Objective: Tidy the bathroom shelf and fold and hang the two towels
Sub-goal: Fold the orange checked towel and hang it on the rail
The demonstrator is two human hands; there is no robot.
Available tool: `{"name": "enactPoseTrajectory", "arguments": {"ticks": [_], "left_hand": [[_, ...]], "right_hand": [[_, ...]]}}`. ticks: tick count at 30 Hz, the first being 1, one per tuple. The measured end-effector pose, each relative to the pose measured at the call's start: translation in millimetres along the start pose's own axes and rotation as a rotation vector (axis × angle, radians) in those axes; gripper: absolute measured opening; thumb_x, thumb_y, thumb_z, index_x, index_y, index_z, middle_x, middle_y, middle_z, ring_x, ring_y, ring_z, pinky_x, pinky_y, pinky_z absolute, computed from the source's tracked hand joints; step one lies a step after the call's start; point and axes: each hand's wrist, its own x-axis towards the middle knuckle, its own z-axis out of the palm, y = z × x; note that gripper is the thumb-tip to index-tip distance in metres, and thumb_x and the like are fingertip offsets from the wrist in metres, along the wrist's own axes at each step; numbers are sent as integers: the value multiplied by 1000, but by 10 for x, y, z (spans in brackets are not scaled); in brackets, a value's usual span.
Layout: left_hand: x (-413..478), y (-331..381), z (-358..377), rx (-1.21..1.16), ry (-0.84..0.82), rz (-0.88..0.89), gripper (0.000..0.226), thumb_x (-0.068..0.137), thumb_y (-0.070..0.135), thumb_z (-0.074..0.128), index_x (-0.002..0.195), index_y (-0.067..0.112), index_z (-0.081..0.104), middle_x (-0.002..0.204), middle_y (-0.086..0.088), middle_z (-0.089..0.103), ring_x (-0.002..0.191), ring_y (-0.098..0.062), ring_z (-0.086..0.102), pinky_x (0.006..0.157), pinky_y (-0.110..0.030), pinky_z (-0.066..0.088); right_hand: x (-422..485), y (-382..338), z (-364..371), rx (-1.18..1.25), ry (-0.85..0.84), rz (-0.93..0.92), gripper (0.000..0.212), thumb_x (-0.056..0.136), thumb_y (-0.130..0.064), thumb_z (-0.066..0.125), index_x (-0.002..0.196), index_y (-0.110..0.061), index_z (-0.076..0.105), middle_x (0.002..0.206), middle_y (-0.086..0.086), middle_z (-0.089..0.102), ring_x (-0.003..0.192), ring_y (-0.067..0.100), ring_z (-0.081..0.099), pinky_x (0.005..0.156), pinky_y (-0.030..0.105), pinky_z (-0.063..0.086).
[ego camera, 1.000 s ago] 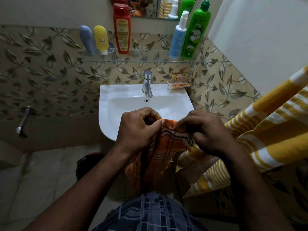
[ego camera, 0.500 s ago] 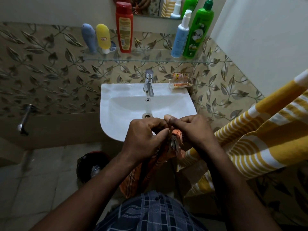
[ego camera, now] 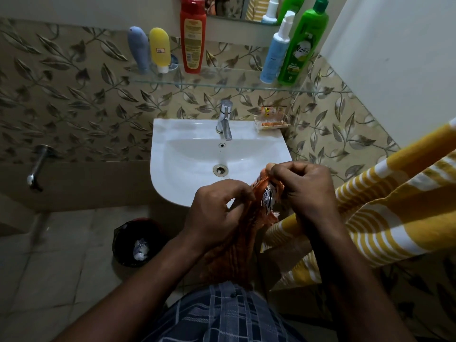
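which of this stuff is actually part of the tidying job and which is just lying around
Job: orange towel gripped by left hand and right hand; yellow striped towel; glass shelf; its red bottle, green bottle, yellow tube.
Lying about: sink, tap, soap dish, black bin.

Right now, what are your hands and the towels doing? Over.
Left hand and right hand pinch orange towel. Yellow striped towel hangs at right. Nothing in the way.

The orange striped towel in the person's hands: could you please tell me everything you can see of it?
The orange woven towel, thinly dark-striped, is bunched and hangs from both hands before the white ceramic sink. The left hand and the right hand pinch its top edge, where a frayed fringe and a pale patterned band show.
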Motion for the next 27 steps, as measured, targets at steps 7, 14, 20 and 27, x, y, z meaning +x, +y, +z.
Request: {"name": "enactPoseTrajectory", "arguments": {"ticks": [7,14,20,27], "left_hand": [[-16,-5,124,61,3,-12,21,91,19,71,111,16,74,104,5,75,89,-8,71,78,-31,57],[-6,3,222,86,-51,-40,21,91,27,70,112,21,71,97,8,74,87,-7,70,77,-35,59],[55,141,266,45,44,-19,24,91,33,78,107,17,69,93,6,73,81,-8,70,71,-35,61],[84,104,191,189,163,85,3,93,12,67,93,10,65,82,-3,66,69,-22,64,59,-41,54]], "right_hand": [[10,-66,-102,-21,44,-73,22,89,-15,80,67,-11,76,72,12,76,68,34,73,68,54,62],[1,-152,-175,-35,90,-111,19,90,-17,80,72,-11,77,73,10,76,70,35,75,69,58,64],[1,-200,-199,-15,108,-126,19,92,-18,78,76,-7,78,72,16,75,74,45,73,67,60,61],[40,-176,-243,-45,139,-147,20,90,-21,80,73,-11,77,70,12,75,64,31,70,62,44,58]]}}
